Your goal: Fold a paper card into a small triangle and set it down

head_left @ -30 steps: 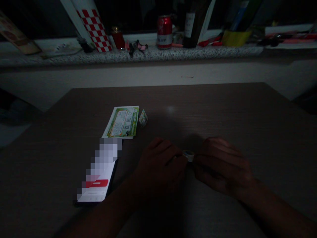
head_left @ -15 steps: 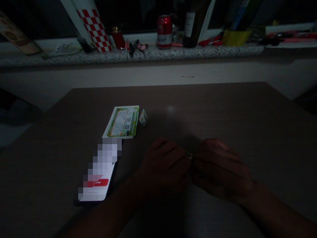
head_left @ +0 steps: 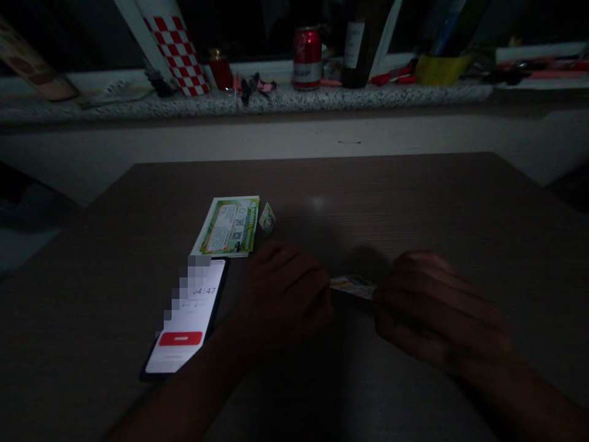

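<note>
A small printed piece of paper [head_left: 353, 286] is stretched between my two hands above the table. My left hand [head_left: 288, 291] is closed, pinching its left end. The other end is gripped by my right hand [head_left: 435, 307], fingers bent and pressed together. Both ends of the paper are hidden by my fingers, and the light is dim. Beyond my left hand, a small folded paper piece [head_left: 267, 218] stands on the table beside a green printed booklet [head_left: 227, 226].
A lit phone [head_left: 184, 325] lies left of my left forearm on the wooden table [head_left: 391, 196]. Behind the table, a granite sill [head_left: 276, 101] carries a red can [head_left: 307, 58], a dark bottle [head_left: 353, 52], a red-and-white checkered tube [head_left: 177, 55] and assorted small items.
My hands have moved apart, the left one leftward and the right one rightward. More of the printed paper now shows between them.
</note>
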Demonstrator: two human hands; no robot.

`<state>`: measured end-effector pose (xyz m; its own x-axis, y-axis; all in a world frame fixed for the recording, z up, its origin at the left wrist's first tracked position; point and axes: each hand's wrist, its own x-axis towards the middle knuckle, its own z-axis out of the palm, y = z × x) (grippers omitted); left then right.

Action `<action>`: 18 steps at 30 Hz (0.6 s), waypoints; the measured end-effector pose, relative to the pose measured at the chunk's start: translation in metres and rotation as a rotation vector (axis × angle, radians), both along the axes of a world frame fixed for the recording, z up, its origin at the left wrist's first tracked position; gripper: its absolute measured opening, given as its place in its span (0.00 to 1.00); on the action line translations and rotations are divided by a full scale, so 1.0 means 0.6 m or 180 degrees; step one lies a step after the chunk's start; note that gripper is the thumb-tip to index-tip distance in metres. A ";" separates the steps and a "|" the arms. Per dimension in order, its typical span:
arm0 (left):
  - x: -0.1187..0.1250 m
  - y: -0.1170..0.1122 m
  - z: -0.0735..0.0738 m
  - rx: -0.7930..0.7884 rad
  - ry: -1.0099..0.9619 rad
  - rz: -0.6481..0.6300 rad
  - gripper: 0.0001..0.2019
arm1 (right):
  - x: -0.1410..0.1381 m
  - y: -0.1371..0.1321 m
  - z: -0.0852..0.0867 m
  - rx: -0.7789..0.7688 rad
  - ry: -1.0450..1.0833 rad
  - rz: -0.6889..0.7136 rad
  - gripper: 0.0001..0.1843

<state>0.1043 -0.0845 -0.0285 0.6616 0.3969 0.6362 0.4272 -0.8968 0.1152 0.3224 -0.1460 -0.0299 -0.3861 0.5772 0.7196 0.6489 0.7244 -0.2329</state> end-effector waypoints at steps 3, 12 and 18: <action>-0.010 0.009 0.002 0.0039 -0.0022 0.0079 0.02 | 0.008 -0.001 0.003 0.0028 0.0071 -0.0072 0.08; -0.021 0.006 0.006 -0.0140 -0.0255 0.0139 0.05 | 0.012 0.008 0.005 -0.0037 0.0277 -0.0114 0.08; -0.004 -0.008 0.001 -0.0323 -0.0001 -0.0102 0.03 | 0.004 0.014 0.000 -0.0106 0.0193 0.0079 0.08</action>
